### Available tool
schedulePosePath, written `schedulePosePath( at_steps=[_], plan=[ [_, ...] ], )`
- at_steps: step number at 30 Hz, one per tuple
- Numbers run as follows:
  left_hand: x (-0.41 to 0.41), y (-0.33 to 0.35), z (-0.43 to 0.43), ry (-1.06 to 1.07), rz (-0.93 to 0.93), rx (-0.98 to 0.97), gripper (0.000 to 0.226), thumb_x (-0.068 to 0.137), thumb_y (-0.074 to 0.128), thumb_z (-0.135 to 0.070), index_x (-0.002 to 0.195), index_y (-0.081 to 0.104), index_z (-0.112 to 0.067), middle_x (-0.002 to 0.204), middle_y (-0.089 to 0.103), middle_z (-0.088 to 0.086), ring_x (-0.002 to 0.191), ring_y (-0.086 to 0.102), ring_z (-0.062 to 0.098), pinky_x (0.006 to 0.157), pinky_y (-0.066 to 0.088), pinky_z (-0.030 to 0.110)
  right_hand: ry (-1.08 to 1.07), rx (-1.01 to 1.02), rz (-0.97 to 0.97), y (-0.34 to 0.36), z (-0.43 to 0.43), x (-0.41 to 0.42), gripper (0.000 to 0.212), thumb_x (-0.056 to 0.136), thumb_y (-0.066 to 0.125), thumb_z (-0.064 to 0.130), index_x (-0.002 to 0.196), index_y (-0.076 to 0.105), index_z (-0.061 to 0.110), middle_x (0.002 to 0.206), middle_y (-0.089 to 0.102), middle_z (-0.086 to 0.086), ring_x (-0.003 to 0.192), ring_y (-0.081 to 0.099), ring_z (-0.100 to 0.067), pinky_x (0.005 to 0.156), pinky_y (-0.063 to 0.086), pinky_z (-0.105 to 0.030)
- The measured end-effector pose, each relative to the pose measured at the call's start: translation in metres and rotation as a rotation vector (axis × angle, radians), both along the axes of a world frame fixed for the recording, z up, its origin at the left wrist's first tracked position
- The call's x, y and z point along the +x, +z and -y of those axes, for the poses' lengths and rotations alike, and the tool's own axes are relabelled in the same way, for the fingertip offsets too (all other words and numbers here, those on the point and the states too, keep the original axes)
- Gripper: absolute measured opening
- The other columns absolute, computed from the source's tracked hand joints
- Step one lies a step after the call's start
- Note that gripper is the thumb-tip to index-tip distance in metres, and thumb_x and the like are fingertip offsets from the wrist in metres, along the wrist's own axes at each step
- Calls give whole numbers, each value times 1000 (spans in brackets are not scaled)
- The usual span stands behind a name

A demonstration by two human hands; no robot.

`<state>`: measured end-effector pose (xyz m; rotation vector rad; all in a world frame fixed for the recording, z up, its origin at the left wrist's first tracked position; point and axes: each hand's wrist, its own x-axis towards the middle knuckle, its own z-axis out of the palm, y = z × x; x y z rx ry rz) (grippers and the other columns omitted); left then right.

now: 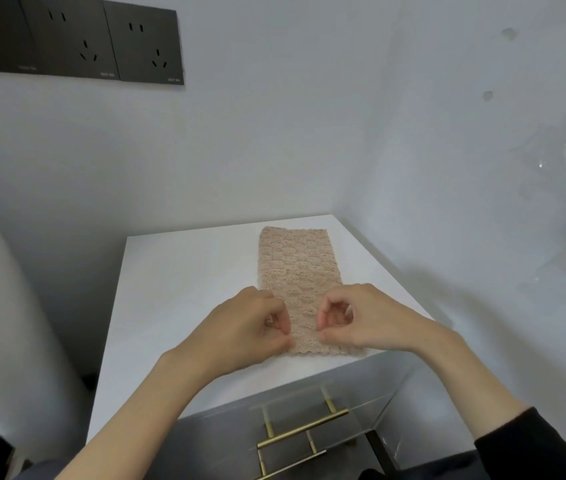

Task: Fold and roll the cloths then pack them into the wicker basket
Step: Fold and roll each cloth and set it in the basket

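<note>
Cloth (298, 265), beige and nubbly, is held at its near end by both hands. The left hand (253, 323) has its fingers curled, with thumb and forefinger pinching the fabric just in from the left edge. The right hand (361, 320) mirrors it, fingers curled and thumb and forefinger nipped together on the fabric a little to the right. The two pinches sit close together but apart. The cloth lies flat as a long narrow strip running away from the person on the white tabletop (177, 289), towards its right side, its near end by the front edge. A dark sleeve (534, 445) covers the right forearm. Below the front edge are brass drawer handles (302, 427). Dark wall sockets (101, 39) sit high on the left.
</note>
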<state>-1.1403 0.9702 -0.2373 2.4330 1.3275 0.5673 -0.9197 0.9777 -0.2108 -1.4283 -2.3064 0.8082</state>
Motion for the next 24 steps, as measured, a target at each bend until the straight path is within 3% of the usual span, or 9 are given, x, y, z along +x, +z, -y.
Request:
schedulePosePath(
  at_steps=[4, 9, 13, 17, 20, 24],
  plan=[
    [-3, 0, 8, -49, -84, 30, 21, 81, 65, -44, 100, 64, -34, 100, 56, -17, 95, 45, 2, 84, 40, 22, 40, 89, 173, -9, 15, 9, 14, 77, 69, 26, 89, 64, 32, 89, 55, 17, 84, 49, 5, 70, 39, -12],
    [-6, -4, 14, -49, -133, 93, 26, 83, 59, -36, 109, 60, -37, 107, 54, -20, 98, 46, 0, 80, 38, 14, 85, 376, 378, -26, 27, 13, 31, 82, 52, 19, 107, 51, 37, 97, 38, 24, 99, 41, 3, 65, 31, -18],
    [-8, -9, 13, -40, -153, 125, 28, 85, 56, -33, 113, 57, -34, 110, 54, -20, 103, 48, 1, 82, 40, 16, 103, 488, 424, -35, 26, 12, 34, 83, 48, 8, 110, 52, 29, 106, 50, 15, 100, 45, -5, 64, 29, -20],
    [-8, -13, 12, -10, -122, 114, 33, 82, 56, -42, 114, 55, -33, 111, 51, -21, 105, 45, 0, 85, 42, 19, -1, 406, 279, -35, 21, 13, 26, 85, 49, 11, 104, 53, 27, 99, 57, 14, 92, 54, -11, 70, 38, -23],
    [-8, -16, 9, 10, -133, 121, 31, 85, 54, -41, 115, 54, -31, 111, 52, -18, 104, 46, 3, 83, 43, 22, -126, 283, 120, -31, 17, 15, 27, 84, 52, 10, 95, 49, 35, 94, 58, 18, 81, 56, -5, 67, 36, -17],
    [-1, -16, 3, 75, -69, 177, 20, 91, 52, -36, 93, 62, -19, 90, 58, -10, 88, 51, 11, 73, 43, 27, -196, 139, 1, -30, 11, 15, 28, 86, 51, 10, 91, 47, 37, 94, 54, 17, 63, 49, 2, 59, 35, -10]
  ],
)
